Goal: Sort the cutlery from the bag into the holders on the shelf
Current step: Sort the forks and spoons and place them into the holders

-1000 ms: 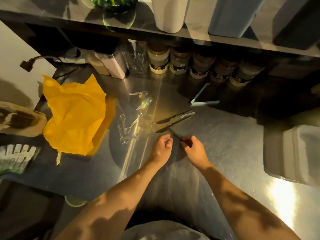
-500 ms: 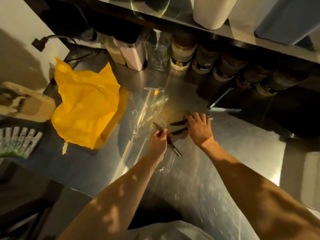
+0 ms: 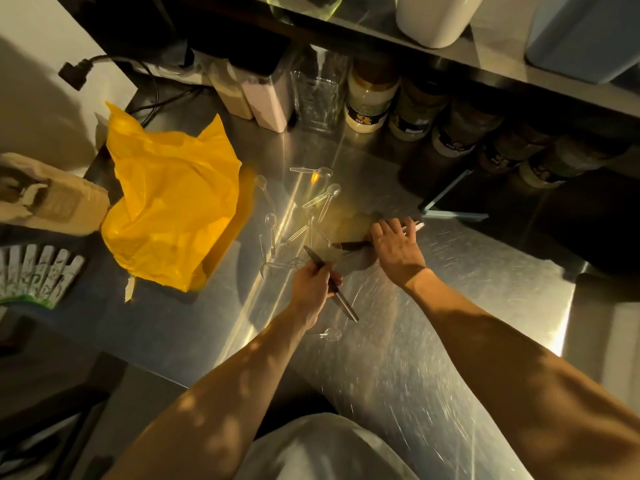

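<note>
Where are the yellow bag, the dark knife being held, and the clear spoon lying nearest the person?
yellow bag [image 3: 173, 209], head view, middle of the crumpled plastic.
dark knife [image 3: 346, 308], head view, its bare end nearest the person.
clear spoon [image 3: 333, 334], head view, its bowl.

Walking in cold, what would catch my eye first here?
The crumpled yellow bag on the left of the steel counter stands out most, glowing in the warm light. Beside it, clear plastic spoons lie scattered. In front, the left hand grips a dark knife while the right hand rests flat on more dark cutlery.
</note>
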Demonstrator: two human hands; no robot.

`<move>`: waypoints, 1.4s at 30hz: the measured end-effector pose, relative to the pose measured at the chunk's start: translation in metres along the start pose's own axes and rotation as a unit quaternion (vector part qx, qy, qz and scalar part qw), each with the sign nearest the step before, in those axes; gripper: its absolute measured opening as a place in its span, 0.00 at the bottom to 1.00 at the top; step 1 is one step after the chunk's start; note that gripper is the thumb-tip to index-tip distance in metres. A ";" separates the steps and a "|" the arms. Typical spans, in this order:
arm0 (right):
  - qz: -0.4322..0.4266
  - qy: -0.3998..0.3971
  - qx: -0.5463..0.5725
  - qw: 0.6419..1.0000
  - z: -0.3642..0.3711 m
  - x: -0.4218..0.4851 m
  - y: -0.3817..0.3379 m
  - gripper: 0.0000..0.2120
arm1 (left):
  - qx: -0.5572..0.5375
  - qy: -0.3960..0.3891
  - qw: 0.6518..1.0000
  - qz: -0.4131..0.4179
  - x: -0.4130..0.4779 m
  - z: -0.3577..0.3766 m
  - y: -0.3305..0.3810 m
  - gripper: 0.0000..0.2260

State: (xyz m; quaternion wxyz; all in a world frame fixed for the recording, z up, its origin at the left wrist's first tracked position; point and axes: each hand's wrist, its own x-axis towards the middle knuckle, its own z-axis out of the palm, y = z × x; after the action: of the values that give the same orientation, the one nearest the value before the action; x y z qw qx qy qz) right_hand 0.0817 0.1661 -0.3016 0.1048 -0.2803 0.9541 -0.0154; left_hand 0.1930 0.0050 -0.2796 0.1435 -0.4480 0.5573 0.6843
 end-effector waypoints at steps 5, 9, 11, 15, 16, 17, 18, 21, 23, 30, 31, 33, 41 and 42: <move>-0.028 0.014 0.042 0.999 -0.011 -0.007 -0.002 0.12 | -0.002 0.000 1.000 0.001 -0.006 0.000 -0.006 0.09; -0.043 -0.019 0.080 0.996 -0.007 -0.011 0.002 0.12 | -0.015 -0.008 1.000 0.001 -0.014 -0.001 -0.009 0.09; -0.030 -0.019 0.068 0.997 -0.003 -0.010 0.001 0.14 | -0.020 -0.011 1.000 0.003 -0.017 -0.004 -0.010 0.10; -0.034 -0.011 0.014 0.999 0.001 -0.008 -0.004 0.13 | -0.036 -0.017 0.999 -0.002 -0.024 -0.006 -0.012 0.10; -0.037 -0.004 -0.001 0.999 0.001 -0.008 -0.006 0.12 | -0.045 -0.015 0.999 -0.006 -0.025 -0.005 -0.012 0.11; -0.035 -0.003 -0.015 0.999 0.001 -0.008 -0.009 0.12 | -0.054 -0.013 0.998 -0.013 -0.027 -0.004 -0.013 0.11; -0.033 -0.009 -0.034 0.999 0.001 -0.009 -0.012 0.12 | -0.061 -0.013 0.998 -0.018 -0.028 -0.003 -0.013 0.10; -0.014 -0.026 -0.083 0.996 0.001 -0.015 -0.017 0.11 | -0.073 -0.023 0.997 -0.028 -0.031 0.003 -0.015 0.09; -0.007 -0.030 -0.078 0.996 -0.002 -0.020 -0.022 0.12 | -0.076 -0.033 0.996 -0.032 -0.032 0.005 -0.014 0.09; 0.169 -0.051 0.366 0.914 -0.006 -0.056 -0.041 0.13 | -0.038 -0.012 0.998 -0.040 -0.036 0.007 -0.016 0.09; 0.204 -0.047 0.428 0.879 -0.009 -0.066 -0.045 0.15 | -0.023 -0.008 0.999 -0.046 -0.039 0.011 -0.013 0.08; 0.274 -0.061 0.525 0.804 -0.014 -0.081 -0.059 0.17 | -0.012 -0.006 0.999 -0.047 -0.044 0.018 -0.013 0.06; 0.344 -0.009 0.669 0.659 -0.025 -0.118 -0.073 0.12 | 0.015 -0.086 0.995 -0.040 -0.086 0.042 -0.019 0.10; 0.344 0.001 0.671 0.657 -0.027 -0.123 -0.072 0.09 | 0.022 -0.089 0.995 -0.034 -0.093 0.044 -0.020 0.11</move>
State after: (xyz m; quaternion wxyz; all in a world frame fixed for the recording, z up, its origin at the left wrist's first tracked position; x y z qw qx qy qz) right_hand 0.2156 0.1708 -0.2450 0.2615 0.2142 0.7130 -0.6144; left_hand 0.2389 0.0789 -0.2213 0.2253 -0.4003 0.5417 0.7040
